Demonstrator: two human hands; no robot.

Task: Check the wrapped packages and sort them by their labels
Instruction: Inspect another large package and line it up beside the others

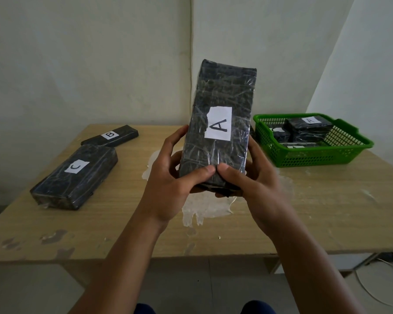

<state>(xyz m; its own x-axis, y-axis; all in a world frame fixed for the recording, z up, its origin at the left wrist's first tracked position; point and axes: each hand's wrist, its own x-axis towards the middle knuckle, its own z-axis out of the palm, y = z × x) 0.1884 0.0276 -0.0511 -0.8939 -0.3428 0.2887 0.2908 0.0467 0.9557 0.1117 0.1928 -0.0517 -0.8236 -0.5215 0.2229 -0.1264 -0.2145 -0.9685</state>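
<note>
Above the middle of the desk [304, 200], the left hand [175, 177] and right hand [252, 177] both grip the bottom of a black wrapped package [220, 123] with a white label [219, 126] reading "A".

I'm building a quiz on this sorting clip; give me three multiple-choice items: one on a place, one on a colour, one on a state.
1. Where does the package marked C lie?
A. in the basket
B. on the table, left
C. on the floor

2. What colour is the basket?
A. green
B. red
C. white

3. How is the package marked A held?
A. flat on the table
B. by one hand
C. raised in both hands

Answers: 1 B, it rests on the table beside the package marked B. 2 A, its mesh walls are green. 3 C, the left hand and right hand grip its lower end.
</note>
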